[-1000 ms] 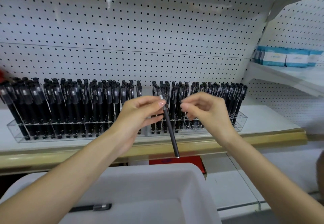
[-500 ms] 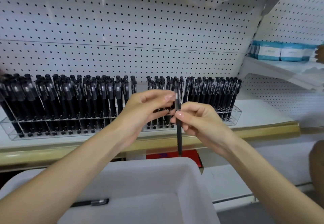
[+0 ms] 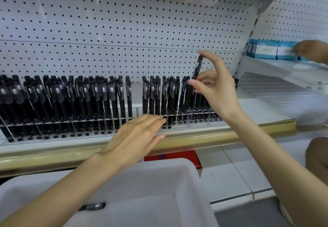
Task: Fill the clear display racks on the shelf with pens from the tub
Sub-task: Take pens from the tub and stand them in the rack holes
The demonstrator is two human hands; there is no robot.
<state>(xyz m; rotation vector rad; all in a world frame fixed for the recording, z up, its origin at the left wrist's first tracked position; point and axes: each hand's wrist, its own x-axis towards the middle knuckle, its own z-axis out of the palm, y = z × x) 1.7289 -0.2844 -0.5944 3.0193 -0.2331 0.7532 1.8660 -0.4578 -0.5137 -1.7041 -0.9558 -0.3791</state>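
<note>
**Pen restock, one pen up over the right rack**

Two clear racks sit side by side on the shelf (image 3: 262, 109), in front of the white pegboard (image 3: 124, 22). The left rack (image 3: 53, 122) is packed with black capped pens, all standing cap-up and leaning back a bit. The right rack (image 3: 200, 121) is full on its left side, with a few open holes showing along its front right.

The right hand (image 3: 215, 90) has the pen (image 3: 197, 69) over that right rack. The grip is closed on it, a pinch between thumb and fingers around the middle of the barrel, with the index finger stretched up behind the cap. The pen's long axis is close to upright, cap end on top and tipped slightly to the right. Its lower end points down into the row of pens, so I can't tell if the tip is in a hole.

The left hand (image 3: 136, 138) is flat, palm down, fingers straight, holding nothing. Its fingertips are right at the front of the right rack's left end; can't tell if they touch.

Down front, the white tub (image 3: 188, 171) has one black pen (image 3: 94, 206) lying nearly flat on its floor.
</note>
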